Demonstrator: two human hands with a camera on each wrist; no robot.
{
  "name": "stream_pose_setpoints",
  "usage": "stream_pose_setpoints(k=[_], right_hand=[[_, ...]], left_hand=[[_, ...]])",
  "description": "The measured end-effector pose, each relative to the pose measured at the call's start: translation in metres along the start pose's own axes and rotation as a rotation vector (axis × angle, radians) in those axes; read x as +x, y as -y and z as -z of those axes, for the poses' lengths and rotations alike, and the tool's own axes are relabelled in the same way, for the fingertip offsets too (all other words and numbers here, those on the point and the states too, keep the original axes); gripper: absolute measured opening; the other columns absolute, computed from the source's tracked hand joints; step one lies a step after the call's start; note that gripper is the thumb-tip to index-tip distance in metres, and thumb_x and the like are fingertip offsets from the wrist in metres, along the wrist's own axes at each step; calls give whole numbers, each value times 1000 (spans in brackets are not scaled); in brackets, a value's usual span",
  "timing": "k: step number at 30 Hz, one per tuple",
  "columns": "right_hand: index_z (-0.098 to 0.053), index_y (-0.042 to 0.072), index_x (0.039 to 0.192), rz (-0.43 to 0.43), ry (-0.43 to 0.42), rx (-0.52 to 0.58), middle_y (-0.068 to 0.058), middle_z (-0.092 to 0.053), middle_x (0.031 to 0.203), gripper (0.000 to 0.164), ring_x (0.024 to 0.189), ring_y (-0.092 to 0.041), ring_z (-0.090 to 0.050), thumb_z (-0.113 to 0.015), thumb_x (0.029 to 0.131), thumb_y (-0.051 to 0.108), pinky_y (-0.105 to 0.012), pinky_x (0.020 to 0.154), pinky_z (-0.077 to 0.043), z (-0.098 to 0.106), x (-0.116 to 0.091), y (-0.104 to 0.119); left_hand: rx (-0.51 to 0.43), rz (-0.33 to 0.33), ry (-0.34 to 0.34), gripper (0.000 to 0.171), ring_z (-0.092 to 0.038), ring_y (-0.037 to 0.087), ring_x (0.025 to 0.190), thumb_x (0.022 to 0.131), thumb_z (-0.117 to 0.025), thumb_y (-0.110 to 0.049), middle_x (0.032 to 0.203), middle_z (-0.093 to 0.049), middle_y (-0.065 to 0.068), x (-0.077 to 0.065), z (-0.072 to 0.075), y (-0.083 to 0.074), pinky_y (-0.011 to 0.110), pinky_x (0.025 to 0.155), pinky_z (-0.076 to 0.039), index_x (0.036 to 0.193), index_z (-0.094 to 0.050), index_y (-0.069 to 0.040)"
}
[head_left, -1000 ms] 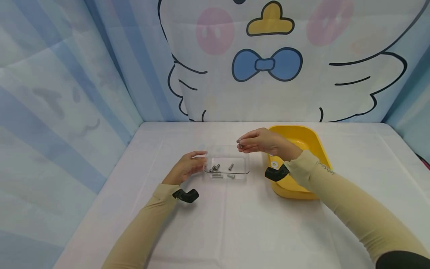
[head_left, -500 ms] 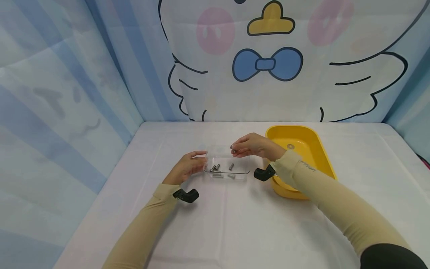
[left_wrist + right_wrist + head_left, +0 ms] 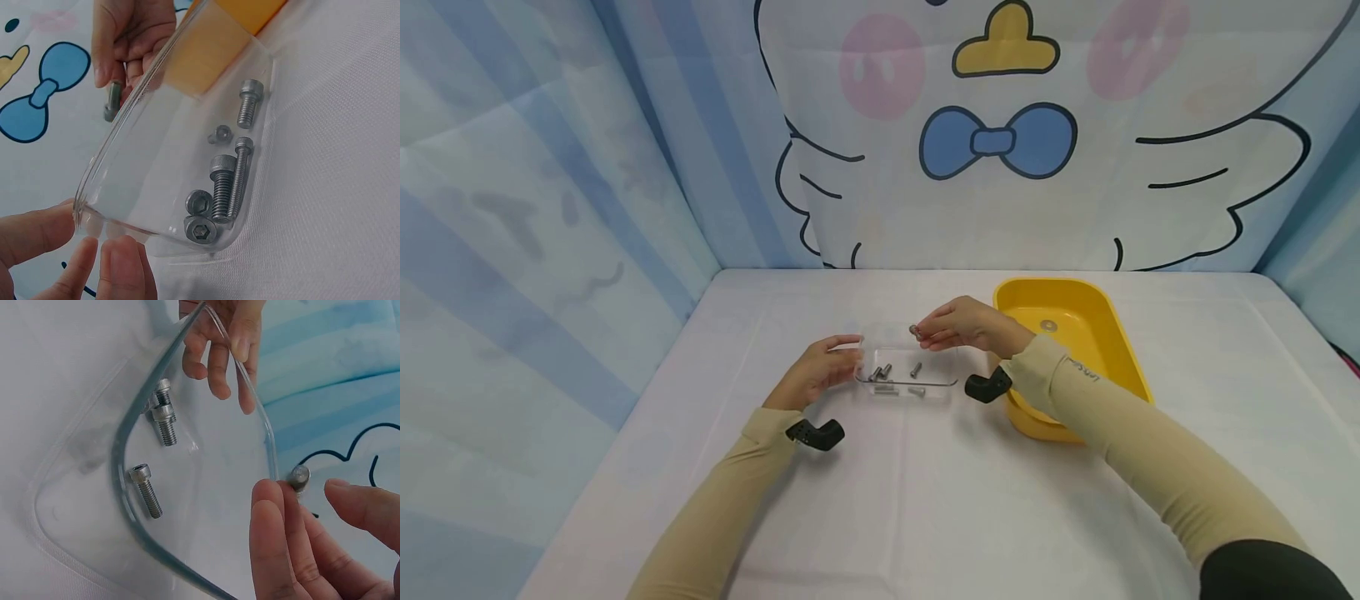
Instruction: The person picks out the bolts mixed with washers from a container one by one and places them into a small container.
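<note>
A clear plastic box stands on the white cloth, with several metal socket-head bolts of different sizes on its bottom. My left hand grips the left side of the box, thumb and fingers on either side of the wall at its rim. My right hand holds one more bolt at its fingertips, over the far right part of the box. In the right wrist view that bolt's head shows just past the box rim, between fingers and thumb.
A yellow plastic tray stands right of the box, partly under my right forearm. A flat washer lies in it. A printed curtain hangs behind the table's far edge and another at the left.
My right hand has moved left, from the tray's edge to over the box, carrying the bolt; in the last half second it barely shifts. The left hand and the box stay in place.
</note>
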State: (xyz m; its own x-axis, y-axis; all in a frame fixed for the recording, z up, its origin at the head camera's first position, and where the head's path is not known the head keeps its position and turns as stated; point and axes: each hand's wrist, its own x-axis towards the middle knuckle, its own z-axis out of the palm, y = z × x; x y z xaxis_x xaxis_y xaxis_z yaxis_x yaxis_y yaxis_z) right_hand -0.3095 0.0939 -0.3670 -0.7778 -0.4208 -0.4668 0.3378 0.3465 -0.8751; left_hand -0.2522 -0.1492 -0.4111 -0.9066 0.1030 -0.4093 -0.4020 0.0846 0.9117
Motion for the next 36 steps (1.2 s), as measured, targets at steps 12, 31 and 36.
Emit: stream_pose_setpoints(k=[12,31,36], right_hand=[[-29,-1,144,129,138,70,-27,-40,142,58,117,-27,-58,-26,103,39,-39,99,-47,19,-15,-9],[-26,-4,144,235,92,62,-22,-47,138,60,106,-14,-63,-26,103,41,-28,92,-52,57,-73,-18],[-33,-3,139,277,51,76,2,-65,115,51,103,-11,-65,-27,104,34,-27,90,-53,71,-90,-21]], left_hand=[[-5,-3,26,47,-58,2,70,92,-58,-7,98,-58,-4,1,-1,0,14,65,-51,138,-46,-7],[51,-29,30,47,-60,9,88,92,-60,-13,125,-56,9,3,3,3,24,83,-52,138,-47,-11],[175,-104,45,49,-55,30,115,94,-58,-12,136,-47,18,0,6,3,40,100,-46,140,-42,-11]])
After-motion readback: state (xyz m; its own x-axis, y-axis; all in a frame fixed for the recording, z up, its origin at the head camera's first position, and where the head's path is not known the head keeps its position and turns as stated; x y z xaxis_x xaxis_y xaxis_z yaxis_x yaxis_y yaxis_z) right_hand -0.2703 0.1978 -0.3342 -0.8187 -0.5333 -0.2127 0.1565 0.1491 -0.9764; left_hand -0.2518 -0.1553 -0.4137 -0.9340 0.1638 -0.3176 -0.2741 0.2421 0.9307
